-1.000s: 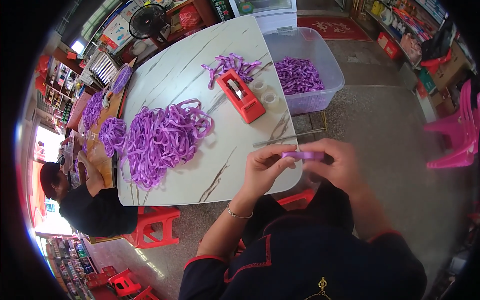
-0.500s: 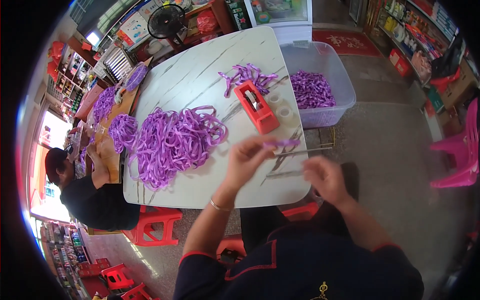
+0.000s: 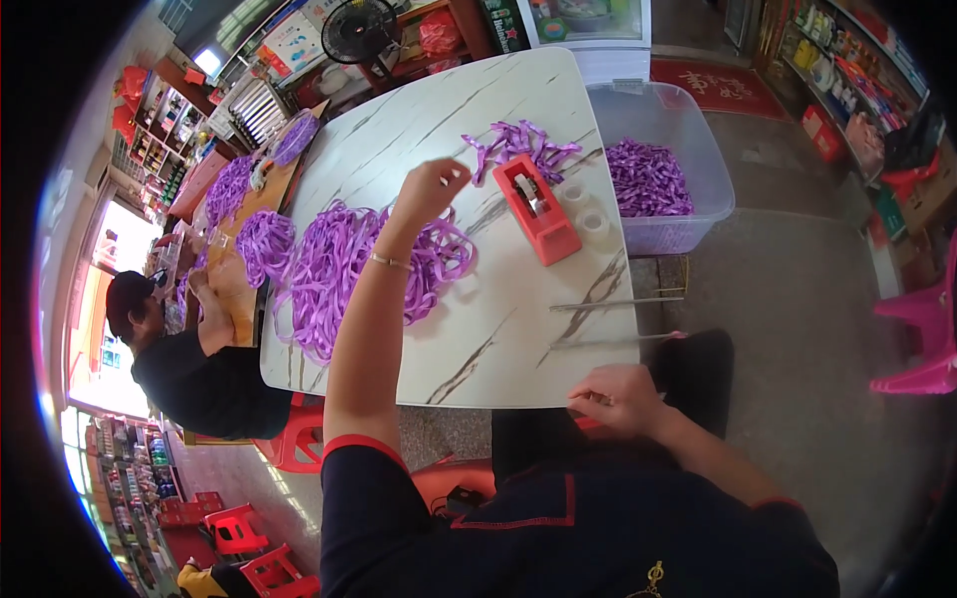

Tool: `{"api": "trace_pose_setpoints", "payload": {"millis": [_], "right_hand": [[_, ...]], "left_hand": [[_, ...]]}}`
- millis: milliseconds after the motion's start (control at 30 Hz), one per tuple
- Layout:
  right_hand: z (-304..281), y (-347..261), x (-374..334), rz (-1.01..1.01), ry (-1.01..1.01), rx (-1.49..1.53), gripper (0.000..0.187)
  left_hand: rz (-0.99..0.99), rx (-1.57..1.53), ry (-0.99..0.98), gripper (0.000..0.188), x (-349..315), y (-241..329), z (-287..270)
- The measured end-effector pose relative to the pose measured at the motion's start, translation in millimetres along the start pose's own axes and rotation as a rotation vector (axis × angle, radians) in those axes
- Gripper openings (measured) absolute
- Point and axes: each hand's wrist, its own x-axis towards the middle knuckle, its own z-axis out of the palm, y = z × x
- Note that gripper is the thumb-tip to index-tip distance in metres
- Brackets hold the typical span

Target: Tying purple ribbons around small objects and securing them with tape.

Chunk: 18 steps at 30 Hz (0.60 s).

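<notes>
My left hand (image 3: 436,189) reaches far over the marble-patterned table (image 3: 478,344), fingers curled, beside a small heap of folded purple ribbon pieces (image 3: 528,149). No ribbon shows between its fingertips, though its palm side is hidden. Below my left forearm spreads a big tangle of purple ribbon loops (image 3: 334,264). My right hand (image 3: 620,397) hovers by the table's near right edge, its fingers curled in; what they hold, if anything, is hidden. A red tape dispenser (image 3: 538,214) sits right of my left hand, with clear tape rolls (image 3: 592,221) next to it.
Two thin metal rods (image 3: 618,302) jut past the table's right edge. Beyond that edge stands a clear plastic bin (image 3: 698,204) of purple ribbon pieces. At the left, a person in black (image 3: 204,384) works by more ribbon piles (image 3: 264,249). A pink chair (image 3: 917,334) stands far right.
My left hand has moved away from me to the small heap, and the purple ribbon piece it held no longer shows in it. My right hand has drawn back toward me.
</notes>
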Motion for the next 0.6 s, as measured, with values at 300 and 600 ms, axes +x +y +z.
{"api": "trace_pose_setpoints", "payload": {"millis": [300,600], "right_hand": [[-0.2,-0.3,-0.5,-0.023,0.000,-0.019,0.013],[0.1,-1.0,-1.9,-0.008,0.008,0.005,0.015]], "left_hand": [[0.188,0.263,-0.245,0.022,-93.5,-24.1,1.0],[-0.087,-0.169,-0.109,0.016,-63.3,-15.3,-36.5]]}}
